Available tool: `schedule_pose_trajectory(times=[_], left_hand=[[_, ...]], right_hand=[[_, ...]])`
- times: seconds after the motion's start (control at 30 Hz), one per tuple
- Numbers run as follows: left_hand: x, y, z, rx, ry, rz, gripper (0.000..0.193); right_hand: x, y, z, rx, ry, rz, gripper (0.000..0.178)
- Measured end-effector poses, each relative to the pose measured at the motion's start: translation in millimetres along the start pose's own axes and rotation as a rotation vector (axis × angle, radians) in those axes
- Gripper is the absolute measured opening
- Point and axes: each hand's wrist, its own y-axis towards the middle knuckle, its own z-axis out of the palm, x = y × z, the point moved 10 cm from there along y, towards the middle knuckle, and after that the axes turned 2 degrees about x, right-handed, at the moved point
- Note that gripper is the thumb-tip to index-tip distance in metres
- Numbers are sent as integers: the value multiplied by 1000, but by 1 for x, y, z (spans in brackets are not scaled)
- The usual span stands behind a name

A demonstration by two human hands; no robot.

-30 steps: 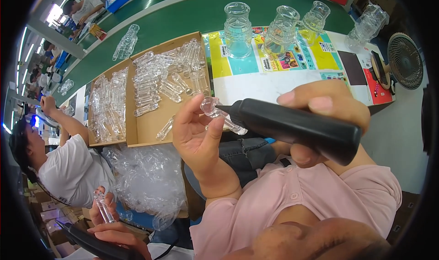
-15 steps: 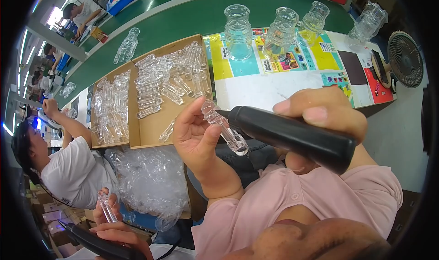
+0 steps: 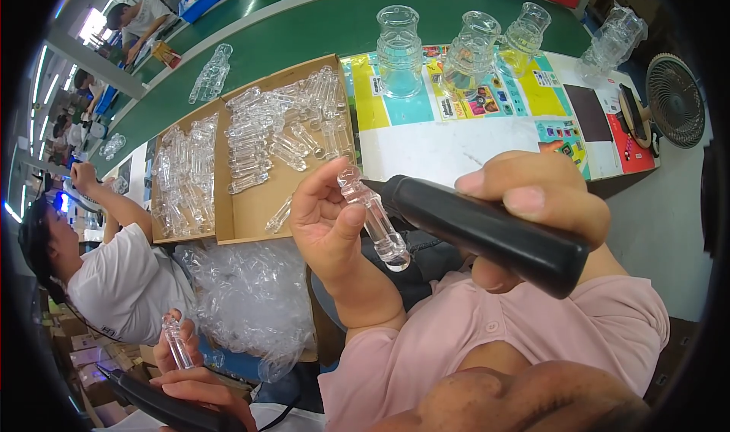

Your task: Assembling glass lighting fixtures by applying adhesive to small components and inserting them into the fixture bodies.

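Note:
My left hand (image 3: 328, 217) pinches a clear, ribbed tube-like piece (image 3: 378, 223) near its top end between thumb and fingers. The piece slants down to the right, its rounded end hanging free. My right hand (image 3: 544, 192) is wrapped round a thick black handheld tool (image 3: 487, 234) with a narrow tip. That tip points at the upper part of the piece, right beside my left fingers; I cannot tell if they touch. Behind my left hand, a cardboard tray (image 3: 245, 206) holds many similar clear pieces (image 3: 285, 120).
Several clear ribbed vessels (image 3: 398, 55) stand on colourful printed sheets at the back. A small fan (image 3: 674, 101) is at the far right. Left of me, a co-worker (image 3: 125, 284) sits beside a box of clear plastic bags (image 3: 251, 295). Hands at lower left hold a similar piece and black tool.
The clear piece has turned slightly in my left fingers, its free end now lower. The rear end of the black tool has dropped a little.

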Motion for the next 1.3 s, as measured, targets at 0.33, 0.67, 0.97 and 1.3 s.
schedule_pose_trajectory(times=[0.33, 0.67, 0.97, 1.3], left_hand=[[13, -2, -1, 18, -102, -107, 62], [13, -5, -14, -80, -115, -63, 64], [0, 4, 0, 39, -115, 28, 58], [78, 26, -10, -20, -844, -269, 37]], right_hand=[[-1, -6, 0, 12, 10, 20, 51], [0, -1, 3, -3, 53, 14, 51], [-22, -1, -9, -16, 143, 48, 60], [-150, -95, 25, -518, 2048, 670, 31]])
